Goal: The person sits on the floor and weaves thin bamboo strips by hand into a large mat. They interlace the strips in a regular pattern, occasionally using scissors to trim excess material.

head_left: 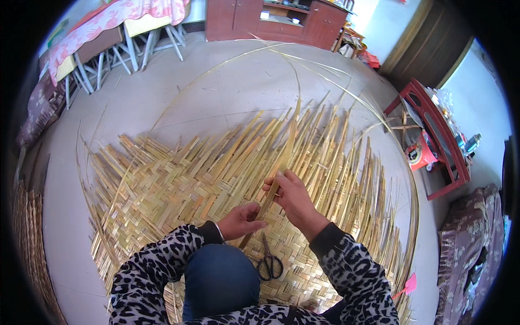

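Observation:
A long flat bamboo strip runs up and away from me, between my two hands. My right hand is closed around it, thumb on top. Lower down, my left hand pinches the strip near its near end, thumb toward the right. Beneath both hands spreads a woven bamboo mat in a diagonal pattern, with loose strip ends fanning out along its far and right sides. Black-handled scissors lie on the weave just below my hands, beside my bent knee.
Long thin strips arch over the floor beyond the mat. Folding chairs stand at the far left, a red-brown cabinet at the back. On the right are a red table, a red bucket and a pink fly swatter.

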Tool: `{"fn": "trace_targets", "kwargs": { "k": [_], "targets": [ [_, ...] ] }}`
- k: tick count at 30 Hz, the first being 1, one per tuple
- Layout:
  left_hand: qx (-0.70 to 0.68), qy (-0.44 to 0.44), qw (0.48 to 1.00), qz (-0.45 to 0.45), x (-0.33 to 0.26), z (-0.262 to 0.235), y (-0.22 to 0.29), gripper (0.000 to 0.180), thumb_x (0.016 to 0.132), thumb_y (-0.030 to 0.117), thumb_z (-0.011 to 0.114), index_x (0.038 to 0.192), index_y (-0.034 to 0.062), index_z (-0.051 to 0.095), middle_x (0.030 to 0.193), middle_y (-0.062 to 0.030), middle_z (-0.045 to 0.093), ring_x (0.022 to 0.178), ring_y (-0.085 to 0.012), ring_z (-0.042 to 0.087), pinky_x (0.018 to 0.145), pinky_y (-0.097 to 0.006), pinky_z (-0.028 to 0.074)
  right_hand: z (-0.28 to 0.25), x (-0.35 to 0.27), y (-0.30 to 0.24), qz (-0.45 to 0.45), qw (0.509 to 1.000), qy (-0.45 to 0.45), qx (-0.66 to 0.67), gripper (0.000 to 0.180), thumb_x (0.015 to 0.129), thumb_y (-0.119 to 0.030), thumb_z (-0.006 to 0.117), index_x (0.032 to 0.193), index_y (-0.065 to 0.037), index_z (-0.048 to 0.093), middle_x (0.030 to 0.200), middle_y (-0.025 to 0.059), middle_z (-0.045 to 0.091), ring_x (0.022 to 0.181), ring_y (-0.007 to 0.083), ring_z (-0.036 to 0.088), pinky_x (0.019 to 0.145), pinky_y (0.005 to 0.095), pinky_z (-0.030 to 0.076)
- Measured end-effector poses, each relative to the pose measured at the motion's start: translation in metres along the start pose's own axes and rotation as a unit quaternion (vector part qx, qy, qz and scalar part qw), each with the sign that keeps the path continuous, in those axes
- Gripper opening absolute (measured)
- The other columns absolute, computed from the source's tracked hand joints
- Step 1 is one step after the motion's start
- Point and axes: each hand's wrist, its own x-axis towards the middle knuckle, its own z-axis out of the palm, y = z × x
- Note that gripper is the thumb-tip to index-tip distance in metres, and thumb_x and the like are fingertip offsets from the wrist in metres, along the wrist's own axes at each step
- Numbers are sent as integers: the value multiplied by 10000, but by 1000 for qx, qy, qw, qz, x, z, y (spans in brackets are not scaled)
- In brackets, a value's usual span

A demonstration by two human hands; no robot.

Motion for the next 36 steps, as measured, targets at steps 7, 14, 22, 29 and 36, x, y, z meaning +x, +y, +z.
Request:
{"fn": "trace_targets", "kwargs": {
  "k": [7,14,22,29,36],
  "targets": [
    [481,114,788,367,16,-1,64,374,790,303,767,1039,73,608,949,-95,605,877,-267,612,747,-364,483,-38,-9,-11,-438,671,-8,-598,309,909,-25,500,1211,-69,548,931,96,639,749,282,642,673,384,533],
    [657,10,696,290,60,-16,63,494,863,439,655,1170,59,580,983,-130,657,949,-293,631,876,-421,454,-167,-88,-39,-375,490,40,-786,344,824,-10,570,1153,-104,612,880,76,604,799,267,628,700,384,537],
    [634,-56,769,62,105,-8,23,318,948,292,568,840,-7,570,714,-137,623,632,-291,598,610,-399,456,-291,-170,-17,-175,463,223,-840,315,893,-109,588,1208,-113,571,1105,72,634,1055,260,600,934,404,478],
    [337,52,927,-158,151,32,0,302,983,272,490,868,1,560,769,-123,661,634,-214,649,577,-341,513,-333,-115,53,-305,496,261,-770,417,946,-284,558,1322,-109,517,1402,134,470,1289,313,446,1038,480,397],
    [65,62,943,-319,247,43,-136,258,988,294,474,1000,48,551,849,-99,646,715,-246,657,593,-375,533,-354,-40,136,-23,865,162,-474,294,891,-259,547,1104,-94,662,1000,183,687,955,379,646,859,452,508]
  ]
}}
